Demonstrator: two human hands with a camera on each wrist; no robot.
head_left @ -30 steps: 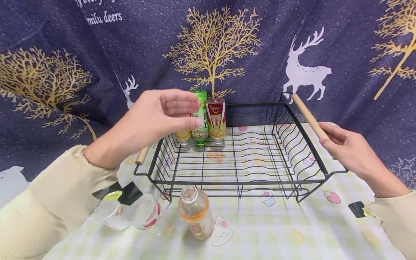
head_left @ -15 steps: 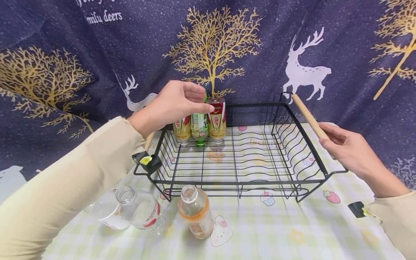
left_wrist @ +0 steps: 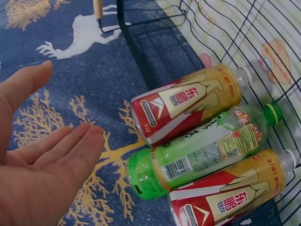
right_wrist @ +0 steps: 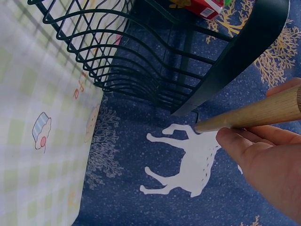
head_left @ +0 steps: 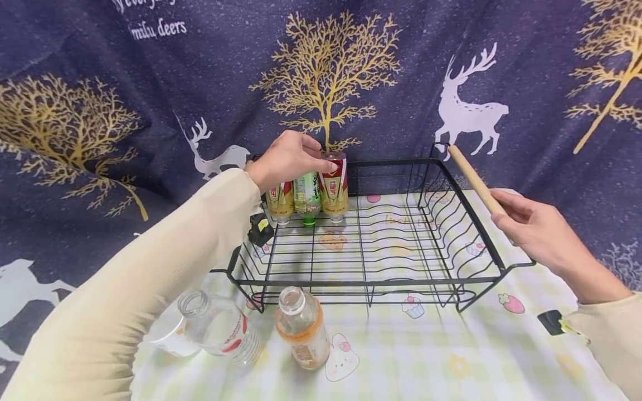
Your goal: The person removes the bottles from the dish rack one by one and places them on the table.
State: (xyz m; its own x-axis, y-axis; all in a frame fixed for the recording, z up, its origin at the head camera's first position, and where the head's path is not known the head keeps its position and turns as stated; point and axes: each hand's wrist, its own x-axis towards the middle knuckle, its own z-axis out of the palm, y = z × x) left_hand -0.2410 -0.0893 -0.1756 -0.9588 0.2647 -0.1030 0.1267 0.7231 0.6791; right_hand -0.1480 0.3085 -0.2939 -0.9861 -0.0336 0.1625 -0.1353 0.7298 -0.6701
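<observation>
My left hand (head_left: 296, 159) hovers with loosely extended fingers just over the upturned bottles at the back left of the black wire dish rack (head_left: 366, 282). In the left wrist view, a gap shows between its fingertips and the bottle bases. A green bottle (left_wrist: 197, 155) leans cap-down between two red-and-gold bottles, one on the right (head_left: 334, 192) and one on the left (head_left: 280, 203), their necks toward the rack's wires. My right hand (head_left: 539, 228) grips the rack's wooden side handle (head_left: 475, 178), thumb on one side and fingers behind it.
In front of the rack stand a clear bottle with an orange band (head_left: 303, 334) and a clear bottle with a red label (head_left: 220, 328). A clear container (head_left: 175, 337) is beside them, partly behind my left sleeve. A dark blue cloth (head_left: 220, 67) hangs close behind the rack.
My left hand has moved right and farther back, coming over the bottles. The left-hand red-and-gold bottle shows more now. My right hand stays on the handle.
</observation>
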